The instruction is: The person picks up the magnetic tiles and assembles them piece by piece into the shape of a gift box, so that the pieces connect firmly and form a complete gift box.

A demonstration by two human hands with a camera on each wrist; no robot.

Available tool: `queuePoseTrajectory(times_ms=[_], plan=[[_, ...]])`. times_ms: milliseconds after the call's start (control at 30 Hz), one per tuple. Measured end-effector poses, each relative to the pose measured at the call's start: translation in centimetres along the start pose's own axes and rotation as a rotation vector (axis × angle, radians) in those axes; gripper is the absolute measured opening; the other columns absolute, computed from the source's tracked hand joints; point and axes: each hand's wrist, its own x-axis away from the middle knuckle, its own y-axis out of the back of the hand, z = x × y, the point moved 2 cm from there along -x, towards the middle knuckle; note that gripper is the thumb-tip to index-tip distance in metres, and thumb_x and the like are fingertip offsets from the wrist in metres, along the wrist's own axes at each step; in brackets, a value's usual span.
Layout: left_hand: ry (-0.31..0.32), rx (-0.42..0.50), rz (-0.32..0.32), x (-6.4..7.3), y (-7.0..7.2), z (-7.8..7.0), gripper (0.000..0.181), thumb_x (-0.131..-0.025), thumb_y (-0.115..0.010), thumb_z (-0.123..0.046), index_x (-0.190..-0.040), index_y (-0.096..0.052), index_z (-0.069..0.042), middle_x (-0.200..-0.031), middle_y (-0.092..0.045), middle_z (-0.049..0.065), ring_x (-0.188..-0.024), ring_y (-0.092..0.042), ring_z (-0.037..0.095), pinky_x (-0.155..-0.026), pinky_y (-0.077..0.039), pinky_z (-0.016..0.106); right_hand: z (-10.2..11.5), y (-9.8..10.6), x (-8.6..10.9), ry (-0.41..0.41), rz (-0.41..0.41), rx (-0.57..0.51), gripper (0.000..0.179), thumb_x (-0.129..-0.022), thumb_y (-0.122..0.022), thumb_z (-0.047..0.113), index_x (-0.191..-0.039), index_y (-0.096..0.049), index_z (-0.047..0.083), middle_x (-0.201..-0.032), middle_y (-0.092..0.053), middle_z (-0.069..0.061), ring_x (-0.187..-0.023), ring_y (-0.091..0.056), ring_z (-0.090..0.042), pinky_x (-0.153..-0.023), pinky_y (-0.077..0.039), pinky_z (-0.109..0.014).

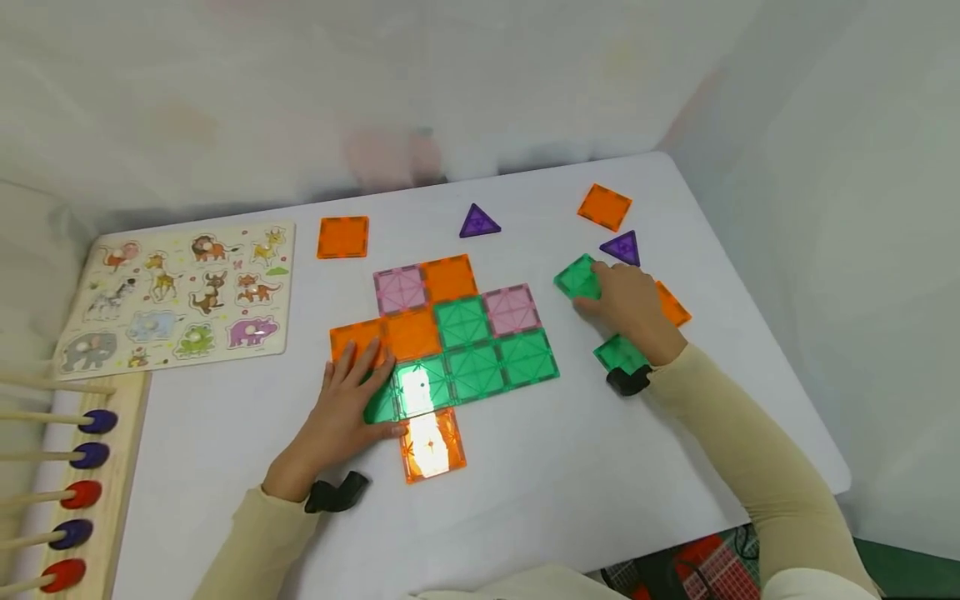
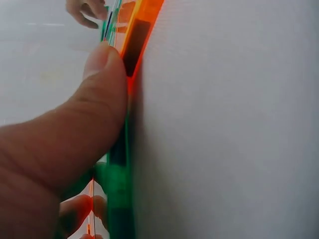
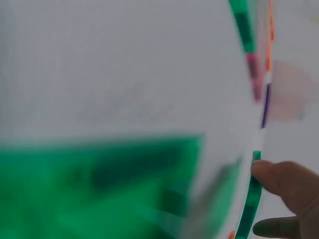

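Note:
My left hand (image 1: pixel 341 417) lies with its fingers spread over the left part of a joined group of magnetic tiles. Its fingertips rest on an orange square tile (image 1: pixel 345 335) and a partly hidden green square tile (image 1: pixel 381 406). The thumb reaches the edge by the lowest orange tile (image 1: pixel 433 450). To the right, my right hand (image 1: pixel 630 304) pinches a separate green square tile (image 1: pixel 576 277) by its edges between thumb and fingers. Another green tile (image 1: pixel 619 355) lies under that wrist, large and blurred in the right wrist view. An orange tile (image 1: pixel 672 305) is partly hidden behind the hand.
Loose tiles lie about: a purple triangle (image 1: pixel 478 222), a second purple triangle (image 1: pixel 622 247), an orange square (image 1: pixel 604 207) and another orange square (image 1: pixel 342 237). An animal puzzle board (image 1: pixel 180 287) and a wooden bead frame (image 1: pixel 123 500) stand at the left. White cloth (image 1: pixel 480 92) surrounds the table.

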Motion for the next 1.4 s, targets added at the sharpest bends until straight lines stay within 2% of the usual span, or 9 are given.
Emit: queuePoseTrajectory(times_ms=[133, 233, 367, 533, 800, 1000, 1100, 1200, 1400], plan=[[0.0, -0.007, 0.007, -0.1, 0.0, -0.2, 0.102, -0.072, -0.078, -0.052, -0.152, -0.027, -0.014, -0.163, -0.007, 0.011, -0.147, 0.005, 0.042, -0.113, 0.003, 0.067, 3.1, 1.8, 3.5, 0.21, -0.009, 0.033, 0.068, -0.086, -0.066, 0.048, -0.139, -0.05, 0.008, -0.12, -0.063, -0.018, -0.101, -0.061, -0.035, -0.078, -0.055, -0.046], [0.002, -0.009, 0.008, -0.2, 0.1, -0.3, 0.102, -0.073, -0.077, -0.052, -0.153, -0.026, -0.015, -0.163, -0.006, 0.01, -0.147, 0.006, 0.042, -0.113, 0.003, 0.066, 5.8, 2.2, 6.8, 0.531, -0.005, 0.096, 0.067, -0.082, -0.071, 0.049, -0.136, -0.055, 0.011, -0.125, -0.062, -0.014, -0.111, -0.059, -0.033, -0.09, -0.052, -0.047], [0.015, -0.006, 0.013, -0.2, -0.1, -0.1, 0.102, -0.072, -0.077, -0.053, -0.153, -0.026, -0.016, -0.163, -0.005, 0.009, -0.147, 0.007, 0.041, -0.113, 0.004, 0.066, 8.1, -0.1, 10.4, 0.892, -0.011, 0.203, 0.058, -0.081, -0.07, 0.052, -0.127, -0.063, 0.018, -0.123, -0.064, -0.008, -0.112, -0.058, -0.026, -0.093, -0.05, -0.042], [0.021, -0.006, 0.011, -0.1, -0.3, -0.1, 0.102, -0.072, -0.076, -0.054, -0.153, -0.027, -0.016, -0.163, -0.006, 0.008, -0.148, 0.007, 0.04, -0.114, 0.004, 0.066, 9.2, -4.4, 12.6, 1.018, -0.105, 0.32, 0.054, -0.081, -0.067, 0.058, -0.123, -0.065, 0.024, -0.121, -0.061, -0.004, -0.109, -0.055, -0.022, -0.089, -0.048, -0.039], [0.015, 0.003, 0.001, 0.1, -0.3, 0.0, 0.102, -0.072, -0.077, -0.052, -0.152, -0.028, -0.015, -0.163, -0.007, 0.009, -0.148, 0.006, 0.04, -0.114, 0.004, 0.066, 11.4, -6.5, 11.0, 0.909, -0.196, 0.362, 0.064, -0.079, -0.06, 0.07, -0.129, -0.061, 0.029, -0.132, -0.051, -0.008, -0.121, -0.045, -0.03, -0.098, -0.04, -0.054], [0.017, 0.003, -0.001, -0.1, -0.3, 0.0, 0.102, -0.072, -0.078, -0.051, -0.152, -0.028, -0.014, -0.163, -0.007, 0.008, -0.147, 0.006, 0.041, -0.113, 0.004, 0.066, 12.0, -6.5, 10.7, 0.905, -0.181, 0.385, 0.067, -0.078, -0.059, 0.071, -0.132, -0.059, 0.03, -0.134, -0.051, -0.006, -0.121, -0.045, -0.028, -0.098, -0.041, -0.054], [0.021, 0.009, -0.011, 0.0, -0.4, 0.0, 0.101, -0.071, -0.079, -0.05, -0.152, -0.029, -0.014, -0.163, -0.008, 0.009, -0.147, 0.006, 0.042, -0.113, 0.004, 0.066, 11.1, -6.2, 10.6, 0.87, -0.146, 0.297, 0.069, -0.08, -0.059, 0.068, -0.138, -0.053, 0.03, -0.139, -0.048, -0.007, -0.125, -0.043, -0.03, -0.099, -0.041, -0.055], [0.015, 0.013, -0.005, -0.1, -0.6, 0.0, 0.101, -0.072, -0.078, -0.052, -0.152, -0.029, -0.015, -0.163, -0.008, 0.009, -0.147, 0.006, 0.041, -0.113, 0.004, 0.066, 8.2, -4.8, 10.1, 0.693, -0.138, 0.186, 0.068, -0.082, -0.063, 0.061, -0.139, -0.051, 0.025, -0.142, -0.046, -0.012, -0.127, -0.043, -0.035, -0.101, -0.04, -0.058], [-0.002, 0.018, -0.004, 0.0, -0.5, 0.0, 0.101, -0.073, -0.077, -0.053, -0.152, -0.028, -0.013, -0.163, -0.008, 0.009, -0.147, 0.005, 0.042, -0.113, 0.004, 0.067, 0.0, -2.3, 10.9, 0.098, -0.09, 0.162, 0.068, -0.083, -0.071, 0.048, -0.134, -0.054, 0.007, -0.124, -0.052, -0.029, -0.109, -0.049, -0.049, -0.083, -0.046, -0.062]])
